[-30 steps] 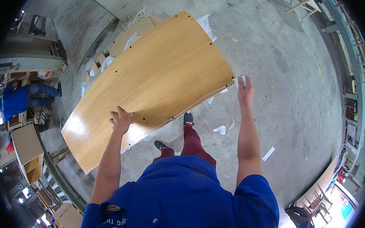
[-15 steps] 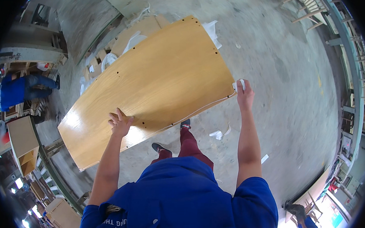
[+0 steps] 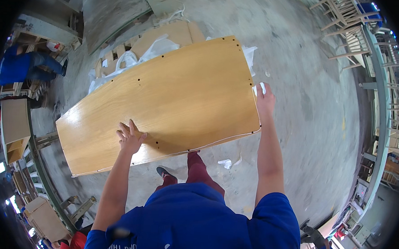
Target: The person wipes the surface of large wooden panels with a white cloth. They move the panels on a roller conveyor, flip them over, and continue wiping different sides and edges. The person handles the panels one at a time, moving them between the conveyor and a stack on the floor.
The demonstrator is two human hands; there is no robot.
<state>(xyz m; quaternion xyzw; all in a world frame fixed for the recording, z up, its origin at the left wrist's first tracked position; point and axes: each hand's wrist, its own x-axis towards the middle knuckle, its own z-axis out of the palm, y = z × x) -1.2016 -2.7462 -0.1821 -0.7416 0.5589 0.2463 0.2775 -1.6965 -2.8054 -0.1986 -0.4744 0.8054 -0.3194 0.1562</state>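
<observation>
A large light-brown wooden panel (image 3: 201, 88) with dark holes along its edges lies before me, its front and left edges slanting across the view. A thin white strip (image 3: 226, 138) follows its front edge and turns up the right end. My left hand (image 3: 131, 139) is spread out over the panel near the front edge, holding nothing. At the right end, my right hand (image 3: 265, 100) is closed on a small white object (image 3: 258, 89) to which the strip leads. My fingers partly cover this object, and I cannot make out its exact kind.
White plastic sheeting (image 3: 160, 48) and cardboard (image 3: 191, 32) lie beyond the panel. A white scrap (image 3: 225, 163) is on the concrete floor (image 3: 306, 143) near my feet. A person in blue (image 3: 17, 65) is at the far left. Wooden chairs (image 3: 350, 42) stand at the upper right.
My right hand has gone round the panel's front right corner and up its right end, trailing the strip. The panel appears turned in view; my left hand keeps its place.
</observation>
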